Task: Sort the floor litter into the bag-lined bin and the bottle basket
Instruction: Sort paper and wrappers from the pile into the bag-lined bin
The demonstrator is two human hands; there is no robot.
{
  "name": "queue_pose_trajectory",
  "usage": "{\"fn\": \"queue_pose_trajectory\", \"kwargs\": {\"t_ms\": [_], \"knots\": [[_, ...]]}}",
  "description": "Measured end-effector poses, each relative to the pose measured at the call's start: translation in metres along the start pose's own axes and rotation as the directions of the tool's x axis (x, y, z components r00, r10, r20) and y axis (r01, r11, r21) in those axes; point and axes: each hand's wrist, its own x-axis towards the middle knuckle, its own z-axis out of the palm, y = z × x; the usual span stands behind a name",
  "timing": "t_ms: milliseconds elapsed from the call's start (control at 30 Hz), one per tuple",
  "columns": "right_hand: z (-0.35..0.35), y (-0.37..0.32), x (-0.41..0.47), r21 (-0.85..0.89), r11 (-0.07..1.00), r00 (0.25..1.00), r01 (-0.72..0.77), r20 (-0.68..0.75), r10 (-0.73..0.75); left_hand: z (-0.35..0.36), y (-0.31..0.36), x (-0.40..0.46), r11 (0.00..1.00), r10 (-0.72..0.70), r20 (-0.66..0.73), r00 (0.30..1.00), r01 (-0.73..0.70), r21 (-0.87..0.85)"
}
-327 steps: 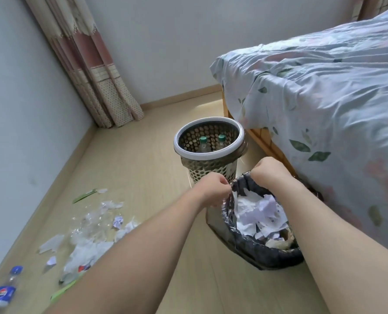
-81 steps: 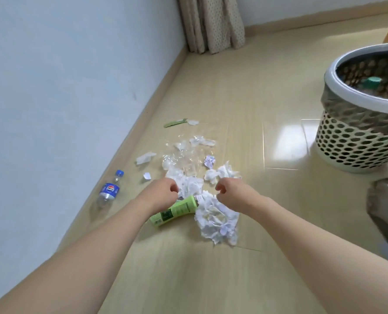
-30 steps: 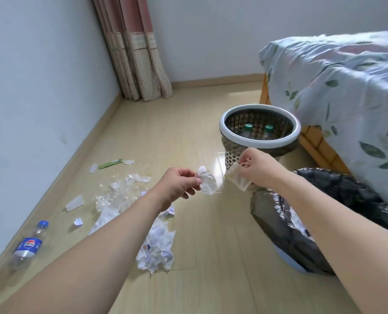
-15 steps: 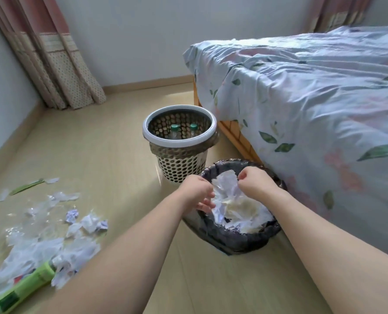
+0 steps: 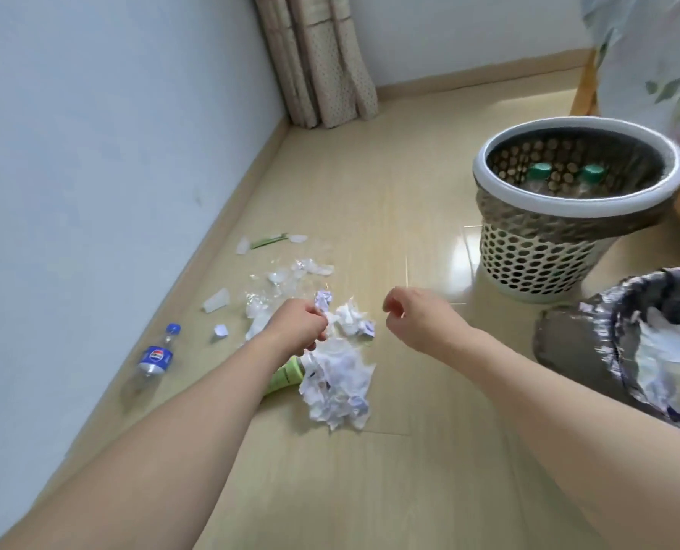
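I note a Pepsi logo on the blue label of the plastic bottle [image 5: 155, 357] lying by the wall. Dark print on the green tube [image 5: 284, 378] is illegible.

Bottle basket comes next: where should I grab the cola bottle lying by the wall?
Probably grip the cola bottle around its labelled middle, from above with the left hand. It lies flat beside the wall, blue cap pointing away, so the wall side looks cramped, while its top and room side are open.
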Motion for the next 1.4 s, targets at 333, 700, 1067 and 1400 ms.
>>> {"fn": "queue_pose_trajectory", "kwargs": {"t_ms": [333,700,1067,1400], "knots": [[0.153,0.006,0.008,-0.182,0.982,0.913,-0.045,0.392,0.115,0.024,-0.152,0.03,0.993,-0.091,-0.066,0.994,0.095,0.071],[0.166,0.012,0.005,-0.233,0.971,0.906,-0.053,0.399,0.145,0.054,-0.166,0.051,0.976,-0.054,-0.146,0.988,0.083,0.201],[0.119,-0.002,0.01,-0.074,0.994,0.934,-0.08,0.343,0.101,0.004,-0.146,0.015,0.86,0.179,0.037,0.983,-0.175,0.479],[0.047,-0.034,-0.003,-0.037,0.998,0.953,-0.05,0.296,0.059,-0.028,-0.113,-0.015,0.993,0.098,0.124,0.987,-0.088,-0.081]]}}
